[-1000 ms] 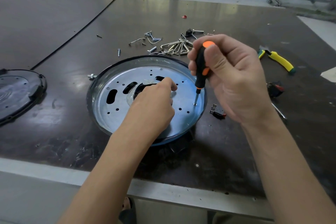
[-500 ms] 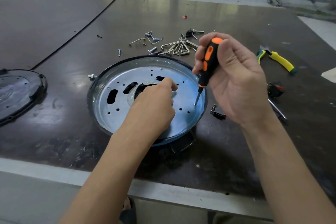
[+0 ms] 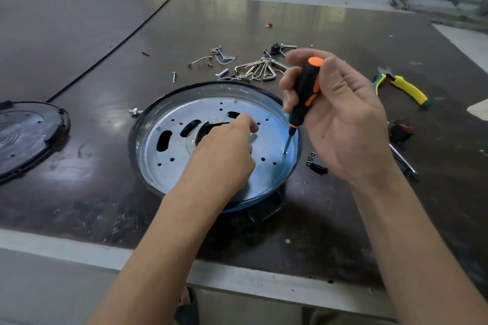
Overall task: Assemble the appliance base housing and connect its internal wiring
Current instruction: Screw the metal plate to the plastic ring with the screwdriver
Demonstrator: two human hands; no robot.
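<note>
Head view: my right hand (image 3: 340, 119) has its grip closed around the screwdriver (image 3: 303, 95); its long axis leans steeply, orange cap up and away, tip down on a screw (image 3: 284, 152) near the metal plate's (image 3: 169, 163) right rim; my left hand (image 3: 224, 153) presses, curled, on the plate's centre; the housing (image 3: 133, 126) sits mid-surface (image 3: 79, 206).

The round base housing (image 3: 215, 145) is lying at the centre of the table (image 3: 330, 232). A cover disc (image 3: 26, 140) is lying well to its left. Hex keys (image 3: 260, 70) and loose screws (image 3: 223, 57) are lying behind it. Pliers (image 3: 404, 87) are lying far right, and a small connector (image 3: 317, 165) just beside its right rim.
</note>
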